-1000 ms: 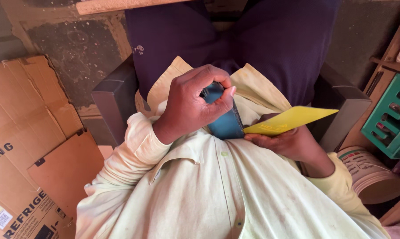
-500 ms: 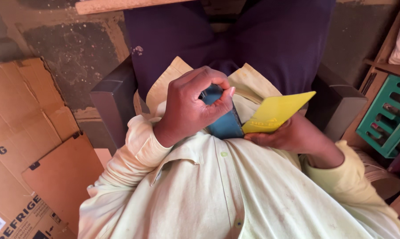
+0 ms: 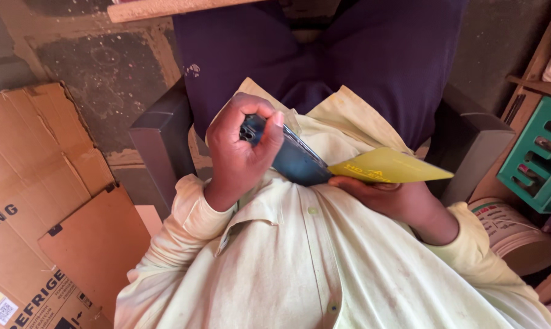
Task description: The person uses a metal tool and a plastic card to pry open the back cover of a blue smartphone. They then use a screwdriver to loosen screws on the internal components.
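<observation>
I sit in a dark chair (image 3: 156, 137) and look down at my pale yellow shirt and dark blue trousers. My left hand (image 3: 239, 152) is closed around the top end of a dark blue phone (image 3: 294, 159), thumb and fingers pinching it. My right hand (image 3: 391, 198) lies under the phone's lower end and holds a flat yellow card-like tool (image 3: 388, 167), which points to the right. The yellow tool's inner edge meets the phone's lower end. Part of the phone is hidden behind my left fingers.
Flattened brown cardboard boxes (image 3: 50, 201) cover the floor on the left. A teal plastic crate (image 3: 540, 152) and a round printed tub (image 3: 513, 228) stand at the right. A wooden edge (image 3: 166, 9) runs along the top. The floor is stained concrete.
The yellow tool was flat, tilted upward half a second ago, and now lies flatter again. My left hand has shifted its grip slightly on the phone's top end.
</observation>
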